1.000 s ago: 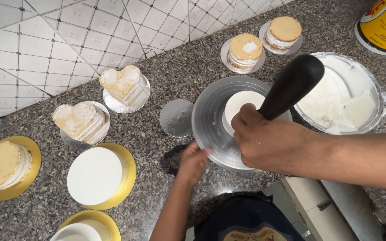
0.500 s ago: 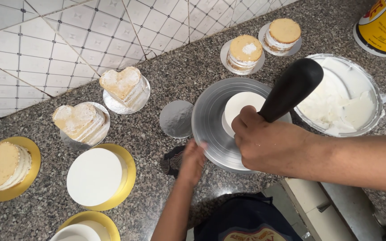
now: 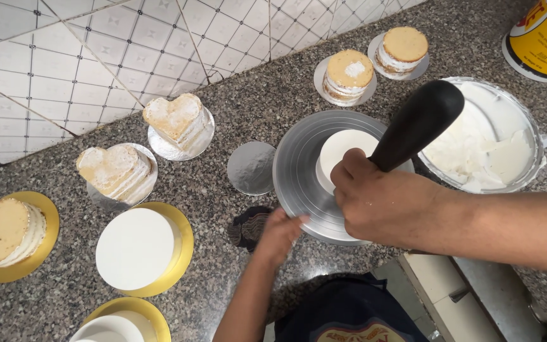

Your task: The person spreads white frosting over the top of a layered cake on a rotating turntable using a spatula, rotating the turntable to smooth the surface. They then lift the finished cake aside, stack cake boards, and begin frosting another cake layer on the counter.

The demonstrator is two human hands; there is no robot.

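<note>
A small round white-iced cake (image 3: 343, 149) stands on a metal turntable (image 3: 295, 171). My right hand (image 3: 384, 202) is closed around a tool with a thick black handle (image 3: 419, 123) and holds it against the cake's near side; the blade is hidden behind the hand. My left hand (image 3: 280, 234) touches the turntable's near-left rim with its fingers. A metal bowl of white icing (image 3: 492, 142) sits just right of the turntable.
Two heart-shaped layered cakes (image 3: 175, 120) (image 3: 115, 171) and two round ones (image 3: 347, 76) (image 3: 401, 49) sit on silver boards. Iced and bare cakes on gold boards (image 3: 137, 250) (image 3: 4, 231) lie at left. An empty silver board (image 3: 251, 168) and a yellow tub (image 3: 542, 31) are nearby.
My left hand has shifted slightly along the turntable rim. My right hand keeps the tool against the cake, the handle tipped a little further right.
</note>
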